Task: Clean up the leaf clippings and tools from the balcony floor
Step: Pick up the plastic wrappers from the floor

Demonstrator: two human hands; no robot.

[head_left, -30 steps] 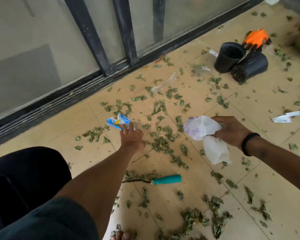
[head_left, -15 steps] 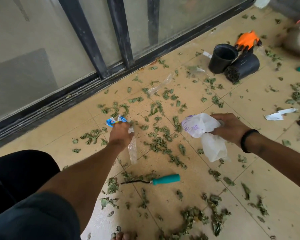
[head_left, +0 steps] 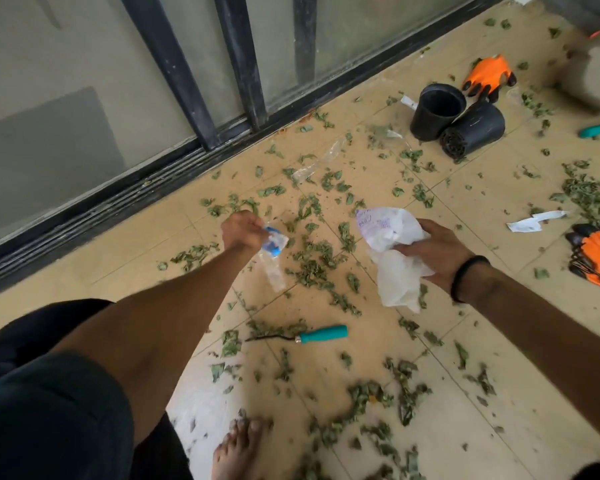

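The left hand [head_left: 243, 230] had lifted the wrapper [head_left: 273, 252] off the floor [head_left: 499, 341] and gripped it, at nine o'clock from the bag [head_left: 395, 258] clutched in the right hand [head_left: 437, 254]. Clippings [head_left: 312, 268] and the tool [head_left: 321, 335] at six o'clock remained.

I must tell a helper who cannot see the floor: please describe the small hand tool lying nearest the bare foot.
Start at the bare foot at the bottom edge and look up the tiled floor. The hand tool lies flat among leaf clippings, untouched. It has a teal handle and a thin dark tip pointing left.
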